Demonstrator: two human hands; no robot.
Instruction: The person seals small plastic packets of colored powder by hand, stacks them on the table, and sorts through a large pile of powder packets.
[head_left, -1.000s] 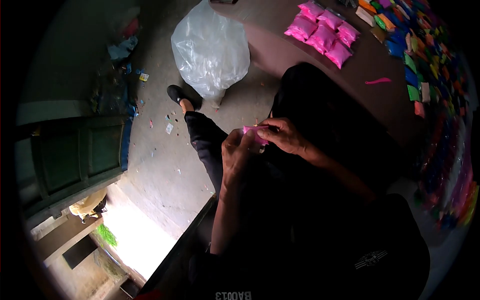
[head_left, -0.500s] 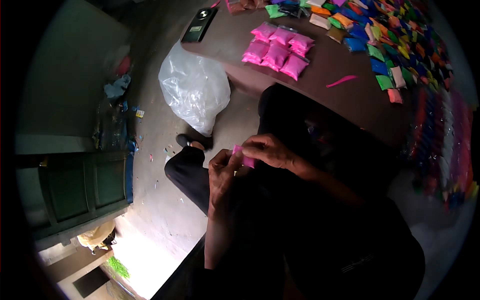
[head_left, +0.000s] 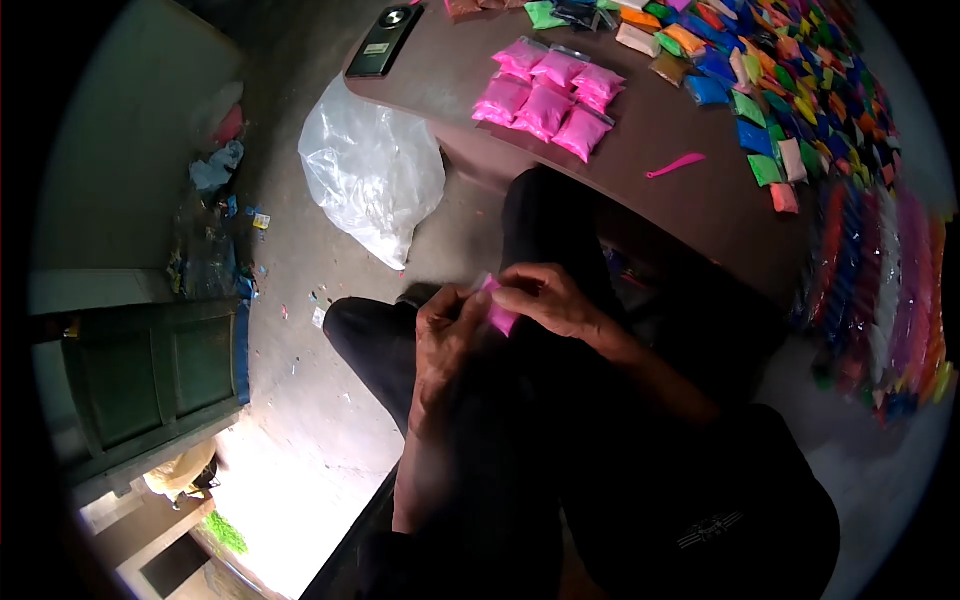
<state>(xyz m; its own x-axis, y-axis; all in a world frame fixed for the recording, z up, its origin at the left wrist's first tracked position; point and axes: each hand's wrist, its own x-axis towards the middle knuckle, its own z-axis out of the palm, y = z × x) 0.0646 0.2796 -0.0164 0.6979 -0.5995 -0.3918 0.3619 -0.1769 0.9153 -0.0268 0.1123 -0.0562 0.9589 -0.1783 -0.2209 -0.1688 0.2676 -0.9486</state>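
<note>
Over my lap, a small pink packet (head_left: 503,318) hangs between both hands, its clear top edge pinched by the fingers. My left hand (head_left: 446,332) closes on its left side, and my right hand (head_left: 548,298) grips the upper right corner with thumb and forefinger. Part of the packet is covered by the fingers. Ahead on the brown table (head_left: 640,140) lie several filled pink packets (head_left: 545,108) in a close group. To their right rests a slim pink plastic tool (head_left: 676,166), like a small spatula or knife.
A big heap of multicoloured packets (head_left: 775,90) covers the table's right side. Long strips of coloured packets (head_left: 880,290) hang off its right edge. A dark phone-like device (head_left: 384,42) lies at the left corner. Below it, a large clear plastic bag (head_left: 372,170) stands on the floor.
Both hands still hold the pink packet, which now sits slightly further right and shows more of its lower part. The view has shifted a little, so the table appears further left.
</note>
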